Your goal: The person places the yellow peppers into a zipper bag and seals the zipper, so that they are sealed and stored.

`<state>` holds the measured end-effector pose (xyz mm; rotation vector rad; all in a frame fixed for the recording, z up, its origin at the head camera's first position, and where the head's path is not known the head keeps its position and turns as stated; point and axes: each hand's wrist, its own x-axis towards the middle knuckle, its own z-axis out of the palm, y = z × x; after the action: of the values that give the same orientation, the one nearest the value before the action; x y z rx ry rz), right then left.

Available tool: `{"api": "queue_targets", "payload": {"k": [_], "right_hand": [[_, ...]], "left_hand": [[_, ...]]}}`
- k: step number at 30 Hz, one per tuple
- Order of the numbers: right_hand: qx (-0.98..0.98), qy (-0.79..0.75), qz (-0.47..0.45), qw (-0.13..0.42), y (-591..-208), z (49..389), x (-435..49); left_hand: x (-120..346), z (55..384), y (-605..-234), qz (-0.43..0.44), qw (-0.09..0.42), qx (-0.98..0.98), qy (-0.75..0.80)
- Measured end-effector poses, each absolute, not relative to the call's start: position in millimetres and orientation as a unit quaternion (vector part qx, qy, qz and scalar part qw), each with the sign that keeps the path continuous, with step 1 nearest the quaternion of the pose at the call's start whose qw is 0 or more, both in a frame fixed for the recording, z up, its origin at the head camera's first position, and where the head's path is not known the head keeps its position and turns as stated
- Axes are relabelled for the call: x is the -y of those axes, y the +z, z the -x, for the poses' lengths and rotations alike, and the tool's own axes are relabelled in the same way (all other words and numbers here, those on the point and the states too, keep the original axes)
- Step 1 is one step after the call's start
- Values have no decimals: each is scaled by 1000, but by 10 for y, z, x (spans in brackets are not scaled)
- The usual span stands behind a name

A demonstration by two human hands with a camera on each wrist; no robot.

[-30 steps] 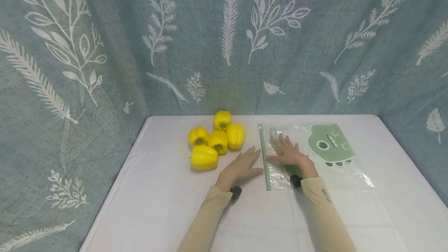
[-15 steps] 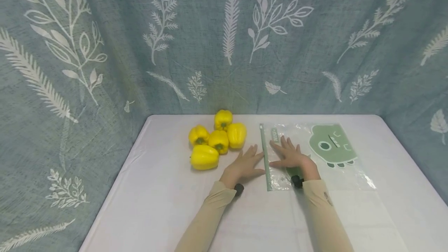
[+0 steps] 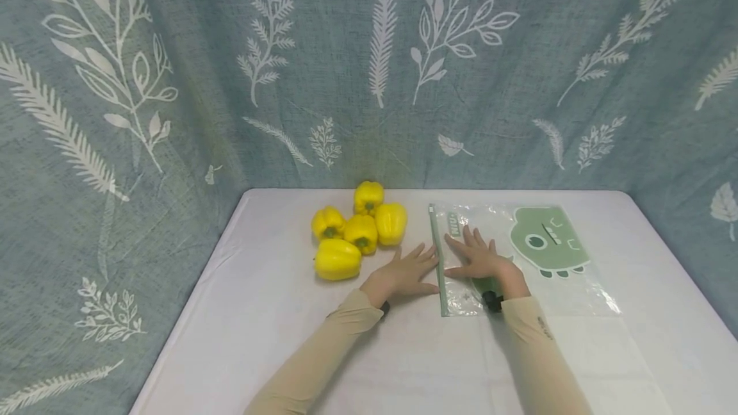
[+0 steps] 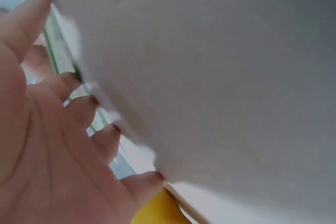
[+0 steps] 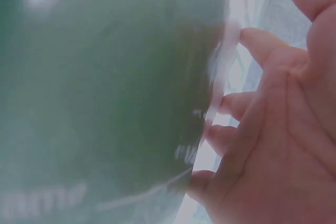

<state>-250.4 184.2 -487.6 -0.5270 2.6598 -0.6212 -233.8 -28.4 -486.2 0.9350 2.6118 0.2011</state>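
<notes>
A clear plastic zipper bag (image 3: 548, 242) with a green cartoon face lies flat on the right half of the table. Its green zipper edge (image 3: 442, 300) faces left. My right hand (image 3: 484, 261) rests on the bag near that edge, fingers spread; in the right wrist view its fingertips (image 5: 212, 132) press on the plastic. My left hand (image 3: 400, 274) lies palm down just left of the bag, fingers spread, with fingertips right at the zipper edge. Beyond it, several yellow bell peppers (image 3: 337, 260) sit grouped; part of one pepper (image 4: 160, 211) shows in the left wrist view.
A white cloth covers the table (image 3: 277, 338). Blue-grey curtains (image 3: 346, 146) with white leaf prints hang along the back and both sides, close to the table's edges.
My left hand has slid slightly right, up to the zipper edge, and its forearm has swung outward to the left. The right hand stays on the bag, its fingers slightly lower.
</notes>
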Motion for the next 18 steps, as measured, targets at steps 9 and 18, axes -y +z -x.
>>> {"api": "queue_targets", "payload": {"k": [9,18], "right_hand": [[-938,-211,213,175,-4835,2493,-1834],[-933,-201,261,145,-4899,2553,-1830]], "left_hand": [[285,2334,-4866,-336,174,-925,21],[284,2341,-4847,-333,179,-926,4]]}}
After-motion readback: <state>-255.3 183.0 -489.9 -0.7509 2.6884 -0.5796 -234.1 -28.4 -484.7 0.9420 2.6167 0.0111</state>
